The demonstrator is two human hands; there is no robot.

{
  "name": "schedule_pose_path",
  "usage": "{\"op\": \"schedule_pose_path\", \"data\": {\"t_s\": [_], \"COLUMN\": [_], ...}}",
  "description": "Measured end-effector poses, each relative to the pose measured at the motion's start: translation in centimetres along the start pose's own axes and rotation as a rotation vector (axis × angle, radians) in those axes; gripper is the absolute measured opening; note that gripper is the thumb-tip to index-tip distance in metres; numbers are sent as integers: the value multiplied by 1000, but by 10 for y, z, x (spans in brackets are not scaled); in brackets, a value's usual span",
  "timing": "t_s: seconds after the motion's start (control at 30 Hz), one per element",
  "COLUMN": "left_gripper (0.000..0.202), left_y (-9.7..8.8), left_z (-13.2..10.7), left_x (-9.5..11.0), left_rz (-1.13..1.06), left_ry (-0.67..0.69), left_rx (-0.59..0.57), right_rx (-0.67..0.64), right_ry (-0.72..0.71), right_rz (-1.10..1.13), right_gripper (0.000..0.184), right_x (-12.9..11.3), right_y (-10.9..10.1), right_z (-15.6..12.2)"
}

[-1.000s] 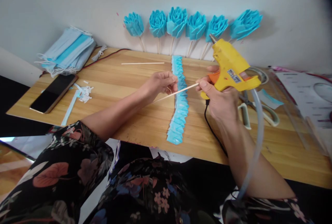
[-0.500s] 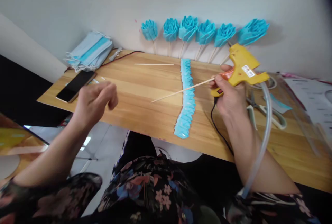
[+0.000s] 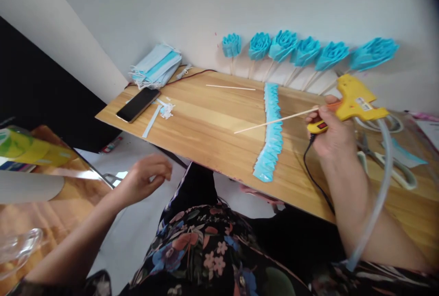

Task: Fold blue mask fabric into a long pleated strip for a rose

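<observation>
My right hand (image 3: 334, 131) is closed around a yellow hot glue gun (image 3: 358, 99) with a clear glue stick (image 3: 375, 200) trailing from its rear. The same fingers hold a thin wooden stick (image 3: 274, 122), pointing left over a strip of pleated light-blue material (image 3: 269, 149) on the table. Off the table's front edge, my left hand (image 3: 146, 174) hangs with its fingers curled in, and nothing shows in it. Another thin wooden stick (image 3: 230, 87) lies farther back.
Blue flowers on sticks (image 3: 284, 45) lean against the wall. At the left are stacked face masks (image 3: 156, 65), a phone (image 3: 139, 104) and white scraps (image 3: 167, 110). Scissors (image 3: 387, 161) lie beyond my right forearm. The gun's black cord (image 3: 315, 181) runs over the front edge.
My left hand has moved from above the table near the phone to below its front edge. The view has swung left, uncovering the scraps. My right hand keeps the glue gun and stick.
</observation>
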State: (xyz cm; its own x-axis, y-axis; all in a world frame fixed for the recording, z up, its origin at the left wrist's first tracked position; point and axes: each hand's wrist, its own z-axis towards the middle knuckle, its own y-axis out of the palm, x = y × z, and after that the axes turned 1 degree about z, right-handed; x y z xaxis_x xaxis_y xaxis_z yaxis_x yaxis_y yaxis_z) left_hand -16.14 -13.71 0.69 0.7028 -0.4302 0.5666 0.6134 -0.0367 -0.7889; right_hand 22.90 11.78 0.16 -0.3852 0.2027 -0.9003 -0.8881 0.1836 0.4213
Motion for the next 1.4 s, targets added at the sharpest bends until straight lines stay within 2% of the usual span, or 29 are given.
{"op": "schedule_pose_path", "data": {"t_s": [0.1, 0.17, 0.23, 0.3, 0.33, 0.4, 0.47, 0.5, 0.53, 0.57, 0.6, 0.67, 0.73, 0.77, 0.83, 0.9, 1.0, 1.07, 1.17, 1.3, 1.4], "left_gripper": [18, 33, 48, 52, 50, 43, 50, 55, 53, 47, 40, 30, 18, 14, 18, 18, 18, 18, 17, 13, 28], "left_y": [3, 15, 27, 28, 22, -7, -48, -68, -83, -94, -97, -86, -56, -40, -8, 17, 46, 62, 81, 95, 100], "left_z": [56, 98, 137, 161, 165, 157, 136, 125, 117, 113, 114, 129, 156, 170, 200, 227, 259, 272, 277, 270, 268], "left_x": [-1, -12, -23, -28, -27, -19, -9, -6, -5, -6, -8, -12, -12, -9, -1, 10, 24, 31, 34, 25, 17], "left_rz": [26, 118, 202, 285, 300, 221, -76, -248, -346, -334, -228, -49, -50, -116, -266, -389, -559, -655, -743, -933, -1106], "left_ry": [92, 136, 94, -28, -87, -135, -148, -85, -56, -115, -210, -300, -258, -227, -121, -49, -24, -18, -11, -21, -64], "left_rx": [56, 6, -12, -32, -74, -239, -452, -525, -514, -413, -272, 26, 198, 221, 155, 13, -98, -126, -138, -217, -270], "right_rx": [30, 50, 59, 60, 65, 76, 78, 73, 69, 68, 66, 63, 51, 40, 20, 16, 32, 38, 31, 13, 11], "right_ry": [77, 84, 79, 70, 70, 76, 94, 102, 103, 100, 95, 87, 85, 80, 65, 53, 53, 55, 72, 95, 129], "right_rz": [11, 16, 27, 47, 59, 84, 112, 125, 137, 145, 147, 135, 114, 100, 60, 5, -60, -62, -30, 40, 77], "right_gripper": [25, 24, 23, 24, 24, 23, 23, 23, 23, 23, 22, 19, 18, 18, 17, 17, 21, 23, 22, 19, 22], "right_x": [-5, -8, -10, -12, -13, -16, -18, -19, -19, -20, -20, -19, -17, -17, -16, -15, -15, -15, -14, -13, -13], "right_y": [4, 7, 9, 9, 8, 6, 5, 5, 5, 5, 5, 4, 2, 1, -3, -6, -8, -8, -6, -4, -1], "right_z": [-4, -6, -7, -7, -6, -5, -4, -4, -4, -4, -4, -4, -3, -3, -1, 0, 2, 1, -1, -5, -8]}}
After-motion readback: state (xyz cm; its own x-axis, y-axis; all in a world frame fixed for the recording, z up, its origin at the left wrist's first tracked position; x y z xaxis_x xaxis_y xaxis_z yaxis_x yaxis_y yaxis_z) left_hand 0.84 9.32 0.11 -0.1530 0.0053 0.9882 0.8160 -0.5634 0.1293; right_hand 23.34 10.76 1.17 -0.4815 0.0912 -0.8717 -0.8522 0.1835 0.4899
